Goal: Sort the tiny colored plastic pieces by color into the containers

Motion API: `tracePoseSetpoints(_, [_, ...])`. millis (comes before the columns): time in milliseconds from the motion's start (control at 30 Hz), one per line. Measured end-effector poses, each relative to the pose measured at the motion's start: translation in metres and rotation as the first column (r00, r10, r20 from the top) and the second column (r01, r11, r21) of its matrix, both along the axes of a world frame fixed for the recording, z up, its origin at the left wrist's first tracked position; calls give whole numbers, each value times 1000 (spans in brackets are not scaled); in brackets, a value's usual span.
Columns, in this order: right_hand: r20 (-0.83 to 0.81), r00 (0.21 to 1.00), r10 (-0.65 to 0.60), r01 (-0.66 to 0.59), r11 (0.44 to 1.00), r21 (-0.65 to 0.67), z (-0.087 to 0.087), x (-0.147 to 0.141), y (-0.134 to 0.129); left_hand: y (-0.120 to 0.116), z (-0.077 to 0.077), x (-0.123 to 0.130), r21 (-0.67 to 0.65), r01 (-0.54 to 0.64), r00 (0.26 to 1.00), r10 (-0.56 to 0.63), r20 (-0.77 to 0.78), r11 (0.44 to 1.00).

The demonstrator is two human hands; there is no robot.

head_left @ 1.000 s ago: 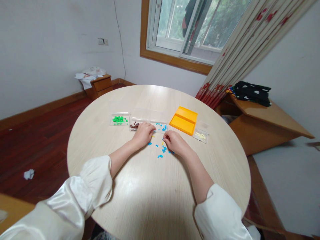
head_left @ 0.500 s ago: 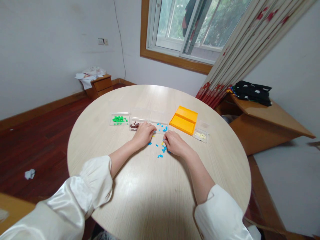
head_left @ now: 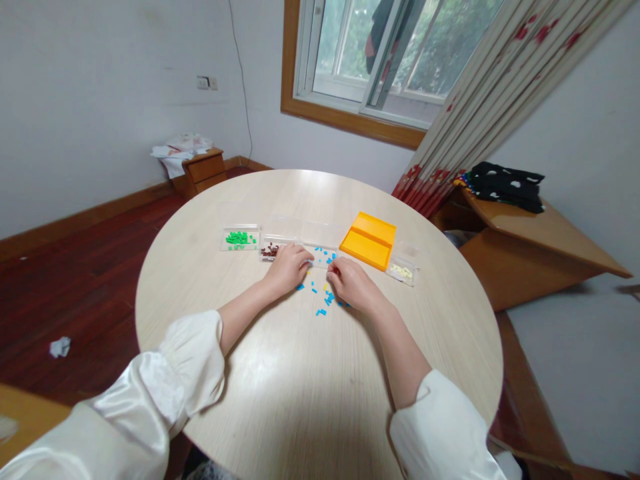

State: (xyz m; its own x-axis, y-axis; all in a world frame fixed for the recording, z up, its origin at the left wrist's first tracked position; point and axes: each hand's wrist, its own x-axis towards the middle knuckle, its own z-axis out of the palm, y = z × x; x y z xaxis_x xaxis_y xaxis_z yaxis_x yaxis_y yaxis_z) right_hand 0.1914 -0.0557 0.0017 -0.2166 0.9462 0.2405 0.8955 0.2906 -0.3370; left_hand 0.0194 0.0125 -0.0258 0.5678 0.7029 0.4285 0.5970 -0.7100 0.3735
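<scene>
My left hand (head_left: 289, 268) rests at the near edge of the clear box of brown pieces (head_left: 271, 250), fingers curled together at the left side of another clear box with blue pieces (head_left: 325, 256). Anything between its fingertips is too small to make out. Right of it, my right hand (head_left: 349, 281) has its thumb and fingertips pinched near that box's front edge; what they hold, if anything, is hidden. Between and below the hands, several loose blue pieces (head_left: 329, 299) and a few yellow ones (head_left: 325, 287) lie on the round table (head_left: 290, 387).
A clear box of green pieces (head_left: 241, 239) stands at the left. To the right are an open orange case (head_left: 369, 241) and a clear box of pale yellow pieces (head_left: 401, 271). Behind the table is a window (head_left: 380, 60) with a curtain (head_left: 465, 100).
My right hand has shifted slightly up, away from the loose pieces, and more blue pieces show beside it. My left hand has barely moved.
</scene>
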Motion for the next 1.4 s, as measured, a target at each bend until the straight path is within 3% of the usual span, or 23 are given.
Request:
tracePoseSetpoints(233, [-220, 974, -48, 102, 965, 242, -13, 7, 11, -11, 16, -8, -45, 210, 972, -213, -96, 977])
tracePoseSetpoints(400, [-240, 964, -111, 165, 962, 217, -16, 9, 15, -13, 20, -11, -128, 294, 935, -312, -165, 947])
tracePoseSetpoints(533, [-228, 971, -74, 115, 978, 172, -7, 4, 10, -11, 19, -12, -162, 306, 927, -333, -172, 938])
tracePoseSetpoints(800, [-234, 970, 60, -59, 998, 10, 3, -11, -1, -14, 22, -7, -198, 224, 962, -249, -111, 954])
tracePoseSetpoints(900, [-294, 952, 86, -83, 996, 23, -1, -13, 0, -15, 21, -4, -271, 168, 985, -169, 20, 948])
tracePoseSetpoints(1067, [-414, 906, 87, -58, 995, 83, -4, -16, 1, -12, 19, -3, -429, 175, 963, -63, 261, 886])
tracePoseSetpoints(1400, [-391, 915, 101, -35, 984, 172, -5, -18, 1, -8, 15, 0, -496, 274, 867, 11, 498, 824])
